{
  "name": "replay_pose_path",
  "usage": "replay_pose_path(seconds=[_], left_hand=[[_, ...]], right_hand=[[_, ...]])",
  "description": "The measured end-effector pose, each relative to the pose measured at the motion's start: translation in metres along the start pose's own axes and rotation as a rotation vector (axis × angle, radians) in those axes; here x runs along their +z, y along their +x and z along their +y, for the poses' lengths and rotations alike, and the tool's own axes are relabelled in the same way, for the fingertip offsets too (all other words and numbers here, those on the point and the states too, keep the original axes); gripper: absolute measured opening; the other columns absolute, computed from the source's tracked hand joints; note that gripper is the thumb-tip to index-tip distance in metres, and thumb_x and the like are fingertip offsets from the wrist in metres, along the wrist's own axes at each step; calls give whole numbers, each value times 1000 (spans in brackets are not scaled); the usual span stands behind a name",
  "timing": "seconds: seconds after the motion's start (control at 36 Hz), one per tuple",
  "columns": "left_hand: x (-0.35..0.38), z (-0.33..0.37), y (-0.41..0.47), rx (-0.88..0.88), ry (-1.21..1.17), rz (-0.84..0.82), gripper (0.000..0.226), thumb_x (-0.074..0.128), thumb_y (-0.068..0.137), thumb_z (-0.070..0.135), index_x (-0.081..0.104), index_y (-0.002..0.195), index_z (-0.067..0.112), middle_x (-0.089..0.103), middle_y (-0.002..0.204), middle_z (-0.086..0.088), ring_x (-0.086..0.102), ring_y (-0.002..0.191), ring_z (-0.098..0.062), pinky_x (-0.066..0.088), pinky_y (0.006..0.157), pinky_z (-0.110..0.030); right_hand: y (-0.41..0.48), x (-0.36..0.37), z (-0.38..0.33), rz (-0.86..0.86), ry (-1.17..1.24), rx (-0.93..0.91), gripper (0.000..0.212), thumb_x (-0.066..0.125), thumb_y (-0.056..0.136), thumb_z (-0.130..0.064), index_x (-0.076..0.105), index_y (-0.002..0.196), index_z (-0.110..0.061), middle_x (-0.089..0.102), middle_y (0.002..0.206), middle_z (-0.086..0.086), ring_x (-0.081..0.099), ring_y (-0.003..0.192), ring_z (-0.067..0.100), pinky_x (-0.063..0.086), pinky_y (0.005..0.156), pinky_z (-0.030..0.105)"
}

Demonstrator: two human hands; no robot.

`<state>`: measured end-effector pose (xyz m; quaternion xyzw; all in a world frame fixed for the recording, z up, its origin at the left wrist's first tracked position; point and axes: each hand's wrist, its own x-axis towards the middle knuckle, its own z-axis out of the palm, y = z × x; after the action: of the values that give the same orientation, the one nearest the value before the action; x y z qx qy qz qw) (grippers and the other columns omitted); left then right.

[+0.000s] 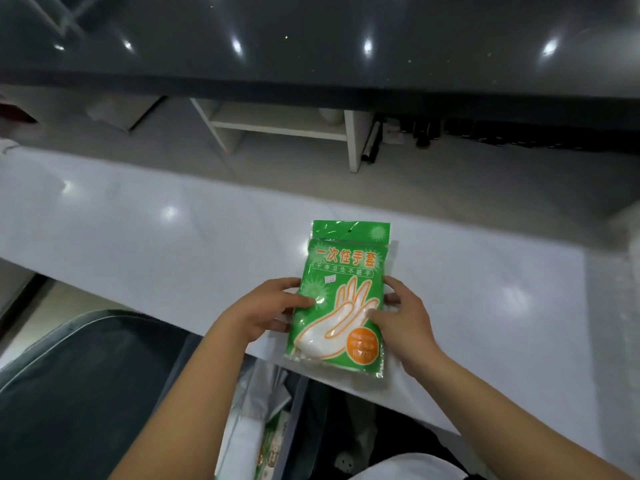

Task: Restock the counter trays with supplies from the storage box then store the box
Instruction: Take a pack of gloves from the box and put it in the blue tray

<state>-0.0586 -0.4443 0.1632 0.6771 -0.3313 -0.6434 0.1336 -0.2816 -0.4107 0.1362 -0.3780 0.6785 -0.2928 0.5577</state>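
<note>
A person's two bare hands hold a green packet of disposable gloves (341, 299) over the near edge of a white table (145, 244), seen from a head-worn camera looking down. The left hand (263, 311) has its grip closed on the packet's left edge, thumb laid across the front and fingers tucked behind; the right hand (401, 317) grips the right edge in the same way, thumb pressed on the printed glove picture. The packet lies nearly flat, its header end pointing away from the person, its lower end jutting past the table's edge; whether it rests on the surface or is held just above it cannot be told.

Below, between the forearms, a clear storage box (256, 420) stands open with more packaged supplies inside, beside a dark rounded bin (86, 393). No counter tray shows here; a white shelf unit (277, 129) sits beyond the table under a dark glossy counter (311, 36).

The step in hand looks to be the restocking itself: one packet is out of the box and not yet placed. The next move likely calls for carrying the packet to its tray, wherever that lies out of view, and setting it down squarely, both hands keeping the slippery film from sliding. The box, with supplies inside, seems far from ready to store.
</note>
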Motion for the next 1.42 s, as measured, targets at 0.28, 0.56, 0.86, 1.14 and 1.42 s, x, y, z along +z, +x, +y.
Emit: replay_pose_path(seconds=[0.28, 0.56, 0.86, 1.14, 1.42], left_hand=[[18, -33, -50, 201, -187, -246, 61, 76, 74, 11, 56, 131, 19, 72, 116, -15, 70, 99, -31, 54, 86, -45], [101, -69, -95, 340, -246, -528, 61, 77, 74, 3, 56, 129, 16, 69, 119, -21, 65, 109, -44, 47, 95, -63], [223, -61, -151, 369, -182, -762, 56, 75, 70, -2, 60, 123, 11, 70, 114, -26, 72, 93, -38, 60, 73, -44], [383, -49, -190, 464, -40, -780, 58, 76, 72, -3, 63, 125, 18, 70, 116, -22, 70, 100, -37, 60, 74, -42], [556, -50, -208, 530, 49, -730, 52, 76, 74, 3, 67, 123, 18, 71, 118, -15, 71, 102, -30, 58, 75, -39]], right_hand=[[-74, -44, -3, -54, 317, 133, 66, 76, 80, -3, 47, 136, -25, 72, 110, 13, 75, 88, 28, 59, 66, 40], [-200, -107, 33, 38, 358, 102, 40, 75, 72, -16, 71, 110, -10, 74, 106, 18, 70, 88, 29, 55, 76, 40], [-304, -193, 73, 258, 403, 18, 26, 74, 74, -15, 76, 100, -11, 77, 98, 15, 72, 74, 22, 46, 60, 30], [-361, -332, 140, 317, 515, -58, 34, 74, 74, -7, 71, 108, -6, 76, 103, 15, 74, 82, 28, 58, 56, 32], [-389, -476, 207, 527, 388, -96, 19, 70, 82, 1, 73, 99, -6, 77, 90, 14, 75, 81, 33, 60, 77, 49]])
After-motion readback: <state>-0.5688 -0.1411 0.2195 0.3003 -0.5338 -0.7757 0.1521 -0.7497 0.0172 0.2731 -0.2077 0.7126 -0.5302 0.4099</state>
